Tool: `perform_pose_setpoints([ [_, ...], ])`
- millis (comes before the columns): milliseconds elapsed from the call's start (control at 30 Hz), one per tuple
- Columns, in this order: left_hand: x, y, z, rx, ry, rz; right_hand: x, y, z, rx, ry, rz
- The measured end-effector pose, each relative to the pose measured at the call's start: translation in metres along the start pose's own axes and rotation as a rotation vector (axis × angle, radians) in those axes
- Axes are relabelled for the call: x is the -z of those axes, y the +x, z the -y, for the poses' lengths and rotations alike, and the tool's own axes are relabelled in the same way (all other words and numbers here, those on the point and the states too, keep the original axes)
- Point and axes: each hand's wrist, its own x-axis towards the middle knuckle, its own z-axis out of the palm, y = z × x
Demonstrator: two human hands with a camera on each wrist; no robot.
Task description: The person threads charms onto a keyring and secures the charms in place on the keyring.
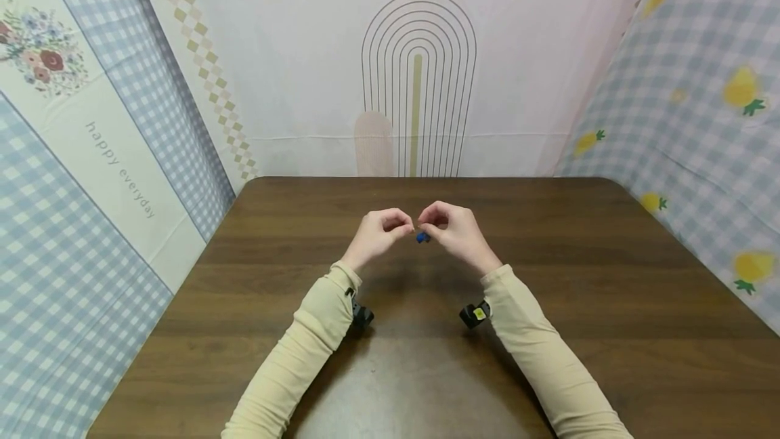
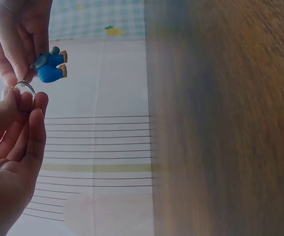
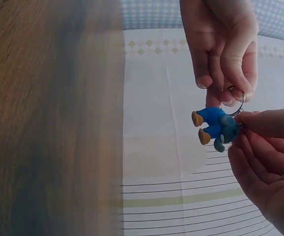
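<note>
A small figurine charm (image 3: 212,117) with a blue-grey head, bright blue legs and tan feet hangs from a thin metal key ring (image 3: 243,102). In the left wrist view the charm (image 2: 51,67) lies sideways, feet pointing right. My left hand (image 1: 374,237) pinches the ring between thumb and fingertips. My right hand (image 1: 458,230) pinches the small link at the charm's head, its thumb right beside the ring. Both hands are raised above the table, fingertips nearly meeting. From the head view only a bit of blue shows below the right fingers; the ring is too small to make out.
The brown wooden table (image 1: 420,371) spreads under both forearms. A white patterned cloth (image 1: 292,73) hangs behind its far edge, with checked cloths at the left and right sides. A black wrist camera (image 1: 474,315) is strapped under the right sleeve, another (image 1: 362,317) under the left.
</note>
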Motion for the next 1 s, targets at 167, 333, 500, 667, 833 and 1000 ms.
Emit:
perform_pose_setpoints([
  [167,-0.0013,0.0002,0.0015,-0.024,0.047,0.008,-0.0007,-0.0007,-0.0013,0.021,-0.057,-0.003],
  [333,-0.0016,-0.0004,0.0014,-0.036,0.012,0.007,-0.0004,-0.0012,-0.002,0.029,-0.047,0.002],
  [500,-0.0015,-0.0001,0.0017,-0.046,-0.1,-0.006,-0.0005,0.0006,-0.0028,0.025,-0.025,0.002],
  [667,-0.003,0.0027,0.0021,-0.042,-0.185,0.001,0.0015,0.0033,-0.0055,0.048,-0.029,0.004],
  [833,-0.0032,0.0046,0.002,-0.007,-0.274,0.01,0.0033,0.0036,-0.0058,0.099,-0.067,0.0],
  [1000,-0.0051,0.0058,-0.0007,0.084,-0.338,-0.01,0.0044,0.0036,-0.0085,0.128,-0.102,-0.018],
])
